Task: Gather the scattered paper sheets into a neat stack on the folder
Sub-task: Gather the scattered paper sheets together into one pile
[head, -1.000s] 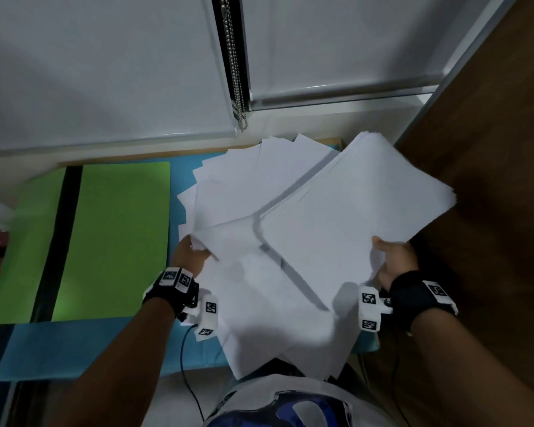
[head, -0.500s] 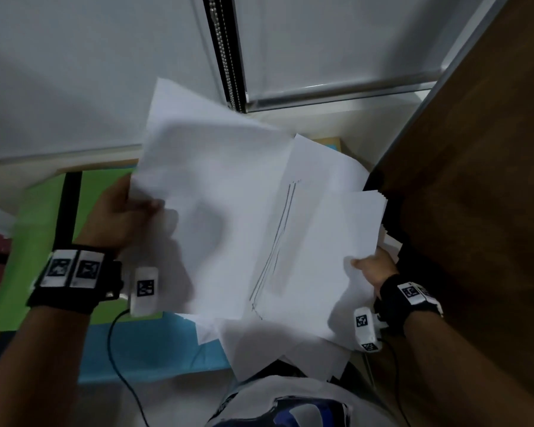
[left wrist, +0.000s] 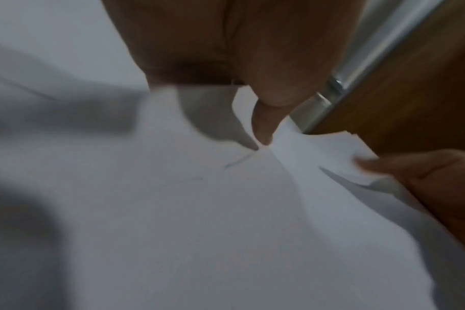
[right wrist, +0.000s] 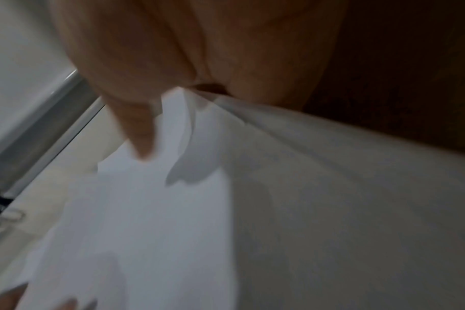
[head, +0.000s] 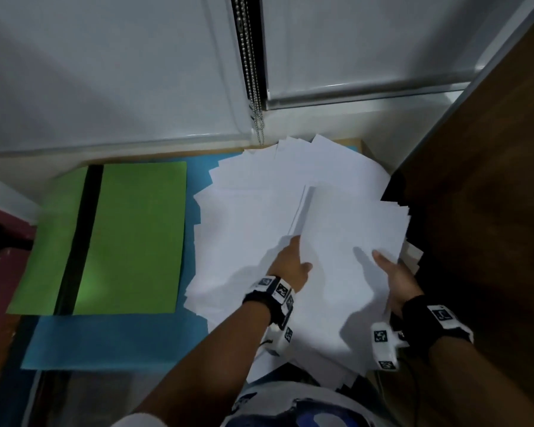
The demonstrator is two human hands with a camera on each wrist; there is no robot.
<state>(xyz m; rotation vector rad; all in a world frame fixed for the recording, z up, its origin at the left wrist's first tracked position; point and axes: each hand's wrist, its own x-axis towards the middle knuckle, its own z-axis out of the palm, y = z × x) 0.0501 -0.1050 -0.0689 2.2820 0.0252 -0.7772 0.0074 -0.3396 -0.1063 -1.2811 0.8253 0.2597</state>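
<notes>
At the bottom centre of the head view a white and blue rounded object [head: 290,408] sits nearest the camera, partly under the lowest paper edges. Just above it, both forearms reach into a loose heap of white paper sheets [head: 259,217] that fills the centre and right of the frame. The right hand [head: 396,278] grasps the near right edge of a thicker bundle of sheets [head: 352,235], thumb on top and fingers under the paper; the right wrist view shows the edges pinched against the palm. The left hand [head: 290,263] pinches the left edge of the same bundle, thumb on top, and the left wrist view shows the thumb [left wrist: 263,125] pressing into the paper. The bundle lies raised over the scattered sheets, which spread unevenly on a blue mat [head: 111,340] on the surface. To the left, well apart from the heap, the green folder [head: 136,235] lies flat on the mat with a black strip [head: 80,235] along it and no sheets on it. A dark wooden panel [head: 475,211] crowds the right side, touching the paper edges. Farther up, a white window blind [head: 105,72] and its bead chain [head: 253,87] hang behind the pile.
</notes>
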